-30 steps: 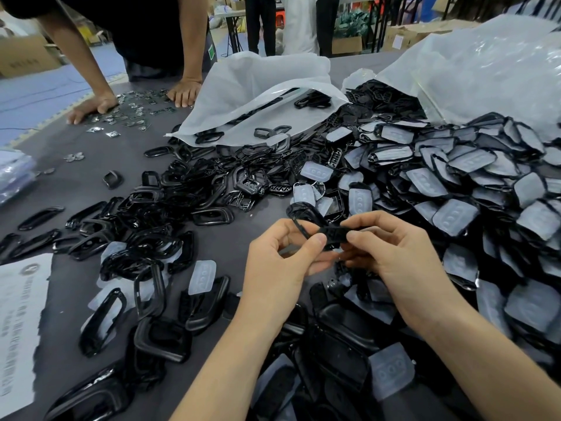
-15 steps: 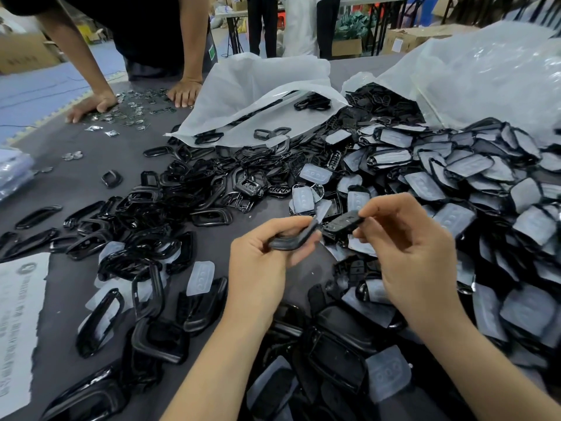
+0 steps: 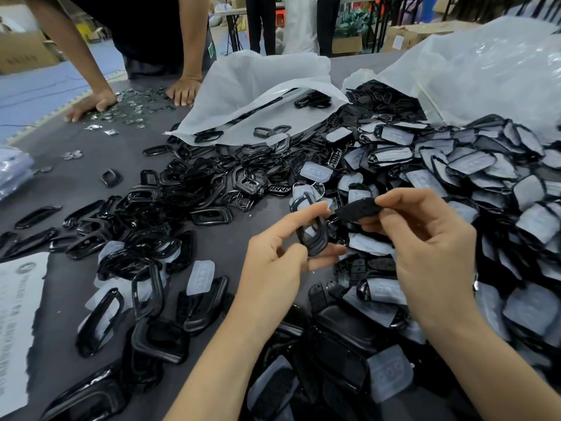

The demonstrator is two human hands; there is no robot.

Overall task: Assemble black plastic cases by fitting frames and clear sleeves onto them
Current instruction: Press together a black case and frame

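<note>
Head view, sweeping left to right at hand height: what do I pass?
Printed sheet → loose black frames → left hand, pinching a frame → black case piece → right hand, holding that piece → heap of sleeved cases.

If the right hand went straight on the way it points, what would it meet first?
Most likely the black frame held in the left hand: the right hand aims its black case piece left at it across a small gap. Depth is unclear.
</note>
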